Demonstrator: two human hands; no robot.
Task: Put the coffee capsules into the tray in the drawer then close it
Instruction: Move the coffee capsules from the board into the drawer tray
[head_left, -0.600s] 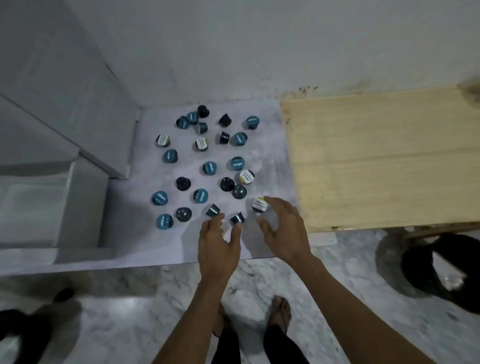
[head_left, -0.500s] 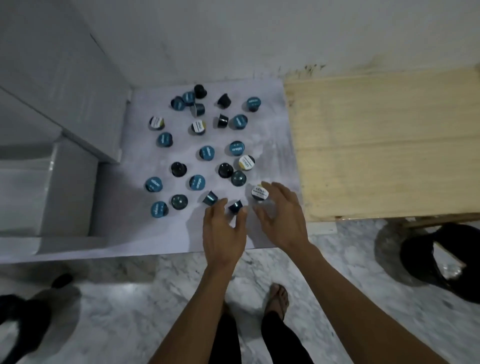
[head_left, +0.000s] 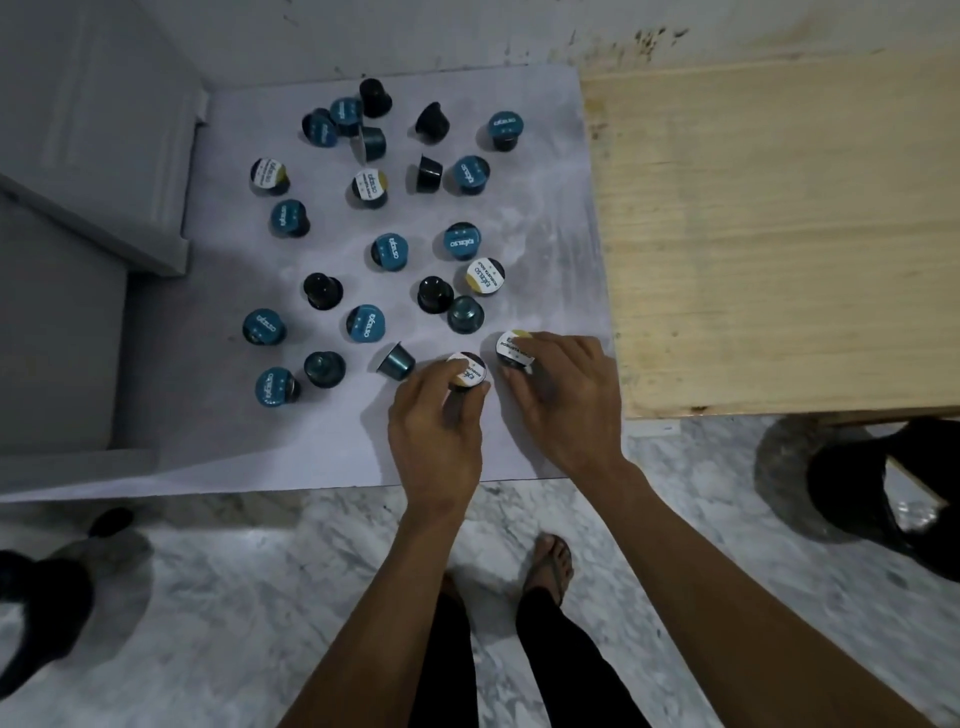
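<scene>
Left hand: my left hand (head_left: 441, 415) is curled round a small dark coffee capsule with a white-and-yellow foil lid (head_left: 467, 372), thumb on one side and fingers on the other, lid facing up. I judge the grip is at the rim so the capsule comes up level.
Right hand: my right hand (head_left: 563, 400) pinches a second dark capsule with a white-and-yellow lid (head_left: 514, 351), fingertips on its far edge and thumb on the near side. It looks tilted toward me; I cannot tell whether it has left the surface.
Why these two: they lie nearest the front edge and just beside each other, so I judge one pick-up per hand saves a trip.
Remaining capsules: the scattered coffee capsules (head_left: 387, 251), blue-lidded, white-lidded and plain dark ones, are spread over the pale grey marbled countertop (head_left: 291, 447). Some stand lid-up, some are upturned, and a teal one lying on its side (head_left: 396, 359) sits just left of my left hand.
Drawer and tray: neither shows plainly. The grey cabinet unit (head_left: 78, 332) at the left may hold them, but I cannot tell, and I see no capsule inside any container.
Neighbouring surface: a light wooden board top (head_left: 779, 234) adjoins the counter on the right, with no capsules on it.
Progress: I judge the task is at its start, with both hands loaded or nearly so and the carry to the tray yet to come.
</scene>
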